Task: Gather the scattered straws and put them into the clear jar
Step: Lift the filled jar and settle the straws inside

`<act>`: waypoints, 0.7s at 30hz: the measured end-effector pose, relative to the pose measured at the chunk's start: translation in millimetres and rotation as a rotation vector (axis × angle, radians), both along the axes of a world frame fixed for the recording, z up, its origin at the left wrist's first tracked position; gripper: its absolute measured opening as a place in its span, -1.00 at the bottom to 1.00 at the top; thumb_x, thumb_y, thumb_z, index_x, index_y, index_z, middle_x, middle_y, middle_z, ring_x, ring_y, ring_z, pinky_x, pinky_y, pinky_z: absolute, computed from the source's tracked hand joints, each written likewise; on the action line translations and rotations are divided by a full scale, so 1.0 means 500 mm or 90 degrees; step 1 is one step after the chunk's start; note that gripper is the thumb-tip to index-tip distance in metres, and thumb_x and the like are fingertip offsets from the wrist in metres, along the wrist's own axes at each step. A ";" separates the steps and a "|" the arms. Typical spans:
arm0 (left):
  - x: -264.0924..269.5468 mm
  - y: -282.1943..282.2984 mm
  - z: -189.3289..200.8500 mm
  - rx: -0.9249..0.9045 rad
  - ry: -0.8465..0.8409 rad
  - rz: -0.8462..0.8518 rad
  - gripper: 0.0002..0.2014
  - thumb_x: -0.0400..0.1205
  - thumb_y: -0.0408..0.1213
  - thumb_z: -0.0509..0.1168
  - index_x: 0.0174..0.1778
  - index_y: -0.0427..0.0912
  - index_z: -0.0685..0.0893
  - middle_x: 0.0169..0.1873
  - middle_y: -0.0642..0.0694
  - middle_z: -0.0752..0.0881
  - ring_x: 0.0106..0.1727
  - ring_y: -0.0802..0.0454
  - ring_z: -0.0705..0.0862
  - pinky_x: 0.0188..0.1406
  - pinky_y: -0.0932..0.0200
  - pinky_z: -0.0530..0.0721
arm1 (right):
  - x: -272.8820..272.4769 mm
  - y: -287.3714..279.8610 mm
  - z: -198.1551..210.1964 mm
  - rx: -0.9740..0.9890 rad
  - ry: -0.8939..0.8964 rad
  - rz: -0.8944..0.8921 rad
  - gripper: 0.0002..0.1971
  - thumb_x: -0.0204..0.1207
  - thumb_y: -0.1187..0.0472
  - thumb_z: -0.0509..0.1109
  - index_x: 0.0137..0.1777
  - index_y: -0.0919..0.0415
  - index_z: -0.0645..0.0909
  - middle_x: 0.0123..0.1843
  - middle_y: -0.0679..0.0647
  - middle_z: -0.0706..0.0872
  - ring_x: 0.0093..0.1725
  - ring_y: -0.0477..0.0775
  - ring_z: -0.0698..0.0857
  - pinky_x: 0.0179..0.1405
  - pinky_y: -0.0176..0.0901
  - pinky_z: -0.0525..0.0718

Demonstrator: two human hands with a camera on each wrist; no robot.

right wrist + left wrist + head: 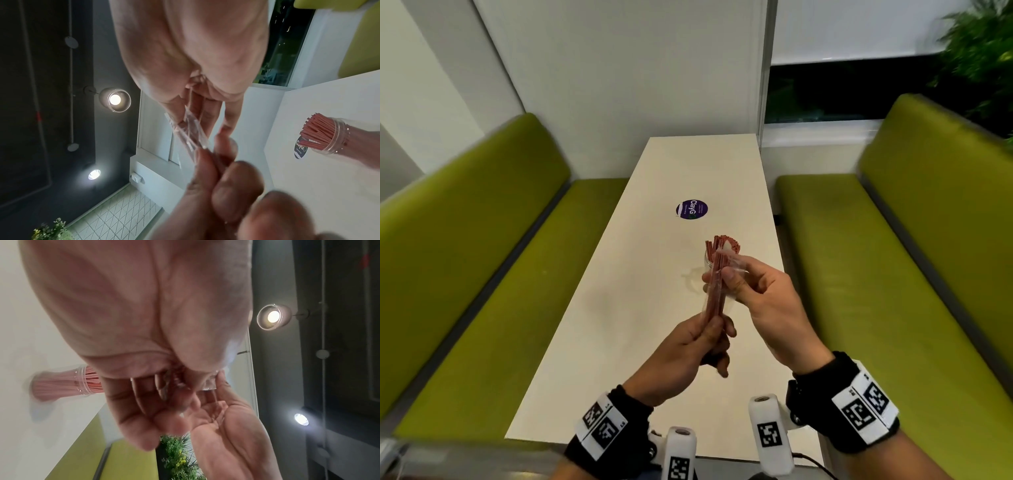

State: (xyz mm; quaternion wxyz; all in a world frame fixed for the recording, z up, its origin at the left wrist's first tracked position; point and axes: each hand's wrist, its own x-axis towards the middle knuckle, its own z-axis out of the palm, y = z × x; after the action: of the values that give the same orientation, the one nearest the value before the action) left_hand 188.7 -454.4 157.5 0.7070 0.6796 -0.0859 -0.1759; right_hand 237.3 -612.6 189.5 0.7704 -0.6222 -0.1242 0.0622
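**Straw bundle held in both hands above table; jar partly filled**

Left hand: fingers curled round the near end of a bundle of red straws, which sits in a clear plastic sleeve. The bundle is raised off the white table, tilted away from the person. Right hand: thumb and fingers pinch the sleeve at the bundle's far end. Just beyond, the clear jar stands upright on the table, holding many red straws. A round purple sticker lies farther off.
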 end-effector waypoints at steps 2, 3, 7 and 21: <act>-0.003 0.000 0.000 -0.048 0.029 0.009 -0.67 0.78 -0.04 0.10 0.00 -0.27 0.55 -0.41 -0.07 0.40 -0.41 -0.06 0.46 -0.25 0.04 0.60 | -0.001 0.004 0.000 -0.020 0.006 0.007 -0.72 0.71 0.18 0.31 0.33 0.23 0.70 0.13 0.14 0.87 0.19 0.15 0.83 0.37 0.16 0.70; -0.004 0.001 0.002 -0.063 0.043 0.010 -0.67 0.76 -0.02 0.12 -0.03 -0.25 0.54 -0.41 -0.08 0.39 -0.43 -0.05 0.43 -0.29 0.06 0.58 | 0.000 0.004 0.000 -0.035 0.006 0.014 -0.72 0.72 0.16 0.29 0.29 0.25 0.72 0.13 0.13 0.87 0.19 0.13 0.82 0.37 0.15 0.70; 0.000 0.005 0.009 -0.141 0.094 0.010 -0.62 0.70 0.09 0.18 -0.15 -0.20 0.56 -0.41 -0.09 0.42 -0.47 -0.03 0.39 -0.42 0.10 0.51 | -0.006 0.006 -0.005 -0.115 -0.006 0.072 -0.67 0.70 0.03 0.28 0.19 0.20 0.78 0.15 0.05 0.86 0.23 0.03 0.80 0.40 0.08 0.67; 0.064 0.087 0.126 0.455 -0.195 0.107 -0.09 0.49 0.15 0.48 0.71 0.16 0.18 0.43 0.31 0.47 0.31 0.30 0.60 0.27 0.29 0.65 | 0.015 0.001 -0.047 -0.383 -0.134 0.061 -0.79 0.82 0.10 0.14 0.07 -0.05 0.62 -0.08 -0.14 0.76 -0.13 -0.23 0.68 -0.08 -0.30 0.59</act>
State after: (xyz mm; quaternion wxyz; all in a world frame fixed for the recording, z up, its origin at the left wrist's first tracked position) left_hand 220.5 -410.9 220.6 0.4166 0.9060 -0.0678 -0.0326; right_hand 244.7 -612.4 166.0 0.5313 -0.8183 -0.2086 0.0678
